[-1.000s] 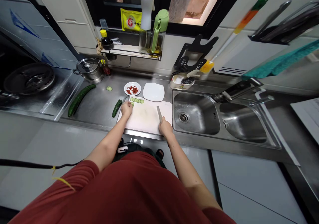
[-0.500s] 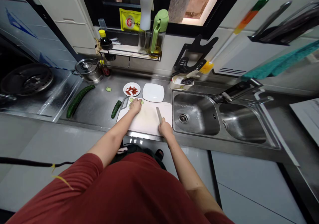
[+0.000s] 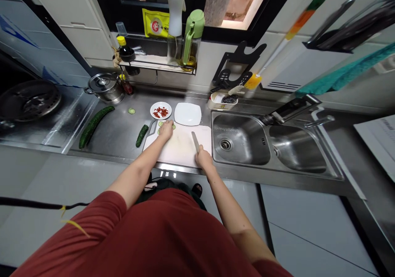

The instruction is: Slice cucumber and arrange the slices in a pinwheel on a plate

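My right hand [image 3: 203, 158] is wrapped round the handle of a knife [image 3: 195, 141], its blade over the right part of the white cutting board [image 3: 182, 153]. At the board's upper left, my left hand [image 3: 166, 130] rests among green cucumber slices [image 3: 161, 123]; its fingers are bent and what lies under them is hidden. Left of the board lies a short piece of cucumber [image 3: 142, 135]. A plate of chopped red pieces [image 3: 161, 111] and a bare white square plate [image 3: 187, 114] stand behind the board.
A long cucumber [image 3: 95, 125], a cucumber end [image 3: 131, 111] and a lidded pot [image 3: 105, 88] are to the left. The double sink [image 3: 240, 139] adjoins the board on the right. Bottles stand on the wall shelf [image 3: 159, 63].
The whole view has shifted slightly, so the counter items appear a little further left. Both hands keep nearly the same places on the board, the knife still in my right hand.
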A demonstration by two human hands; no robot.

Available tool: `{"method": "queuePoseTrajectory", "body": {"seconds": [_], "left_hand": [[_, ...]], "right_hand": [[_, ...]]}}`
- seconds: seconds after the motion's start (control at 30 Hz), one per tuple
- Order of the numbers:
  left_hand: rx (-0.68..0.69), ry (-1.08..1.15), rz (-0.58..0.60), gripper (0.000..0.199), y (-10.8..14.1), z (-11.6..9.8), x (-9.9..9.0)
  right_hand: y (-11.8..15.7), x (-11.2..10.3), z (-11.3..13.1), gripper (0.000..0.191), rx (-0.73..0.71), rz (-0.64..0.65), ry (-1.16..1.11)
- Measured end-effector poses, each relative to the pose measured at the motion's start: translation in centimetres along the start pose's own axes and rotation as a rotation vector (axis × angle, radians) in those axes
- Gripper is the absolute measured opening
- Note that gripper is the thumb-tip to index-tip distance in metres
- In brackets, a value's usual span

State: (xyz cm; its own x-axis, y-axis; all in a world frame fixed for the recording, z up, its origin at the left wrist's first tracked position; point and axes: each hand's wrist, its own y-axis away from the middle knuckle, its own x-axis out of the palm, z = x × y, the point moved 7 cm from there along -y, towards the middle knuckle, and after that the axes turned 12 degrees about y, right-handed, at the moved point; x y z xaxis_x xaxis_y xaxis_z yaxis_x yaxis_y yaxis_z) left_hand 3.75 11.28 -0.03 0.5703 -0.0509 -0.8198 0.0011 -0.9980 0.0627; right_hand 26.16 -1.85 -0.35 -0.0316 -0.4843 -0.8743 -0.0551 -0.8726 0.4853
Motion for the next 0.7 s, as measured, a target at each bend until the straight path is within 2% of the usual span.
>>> {"method": "queuePoseTrajectory", "body": {"seconds": [0.23,0.33,0.43,0.57,0.7], "left_hand": [[-0.13,0.214,-0.028,0.026,1.2,0.7,0.0],[-0.138,0.28,0.034,0.023,2.2,1.2,0.5],[-0.067,0.27,0.168,0.02,3.2,1.1,0.8],[0.118,0.133,0.361,0.018,4.2,0.0,0.8],[0.299,0.004,0.415,0.017,4.6,-1.5,0.7]], "right_hand": [[0.1,-0.1,0.2,0.033,-0.011,0.005,-0.003],[0.2,-0.2,0.1,0.033,-0.009,0.018,0.001],[0.2,-0.2,0.1,0.033,-0.012,0.021,0.001],[0.1,-0.3,0.2,0.034,-0.011,0.023,-0.002],[0.1,-0.3,0.2,0.034,-0.008,0.027,0.005]]}}
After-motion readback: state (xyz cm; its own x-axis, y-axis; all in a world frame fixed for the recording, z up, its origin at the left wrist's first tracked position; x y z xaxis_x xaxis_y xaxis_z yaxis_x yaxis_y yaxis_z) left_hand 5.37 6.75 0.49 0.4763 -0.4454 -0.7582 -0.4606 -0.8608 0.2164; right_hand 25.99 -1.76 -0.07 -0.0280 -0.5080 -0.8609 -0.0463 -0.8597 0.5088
